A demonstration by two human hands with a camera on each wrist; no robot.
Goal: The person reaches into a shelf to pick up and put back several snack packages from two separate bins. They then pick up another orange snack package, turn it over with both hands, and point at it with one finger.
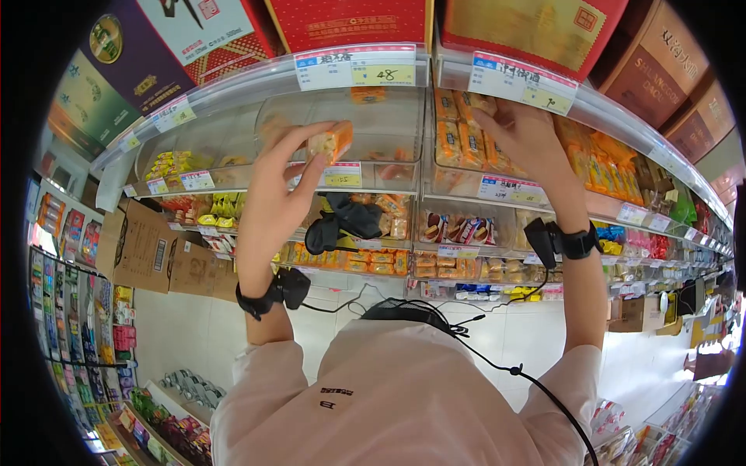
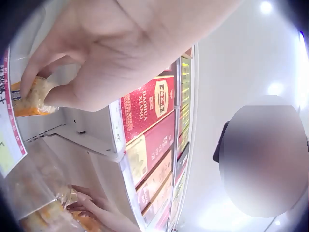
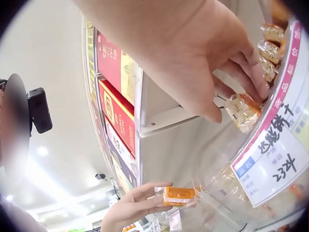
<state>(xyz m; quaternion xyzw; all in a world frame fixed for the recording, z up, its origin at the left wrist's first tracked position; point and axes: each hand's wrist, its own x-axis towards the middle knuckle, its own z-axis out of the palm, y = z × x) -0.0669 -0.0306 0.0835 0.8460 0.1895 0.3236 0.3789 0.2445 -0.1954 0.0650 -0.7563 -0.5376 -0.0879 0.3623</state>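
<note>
In the head view the left hand [image 1: 281, 182] pinches an orange-and-clear wrapped snack [image 1: 332, 143] between thumb and fingers, above a clear bin with few packs in it. That snack [image 2: 36, 99] is also at the fingertips of the left hand [image 2: 111, 53] in the left wrist view. The right hand [image 1: 530, 144] reaches into the neighbouring bin, filled with orange packs [image 1: 448, 140]. In the right wrist view, the right hand [image 3: 207, 63] has thumb and fingers around a wrapped snack [image 3: 243, 112], beside a handwritten price label [image 3: 273, 159].
Boxed goods [image 1: 350, 23] stand on the shelf above the bins. Price tags [image 1: 509, 189] line the bin fronts. Lower bins hold more wrapped snacks [image 1: 462, 229], and a black cloth-like item [image 1: 342, 223] lies over one. Cardboard boxes [image 1: 144, 245] stand at the left.
</note>
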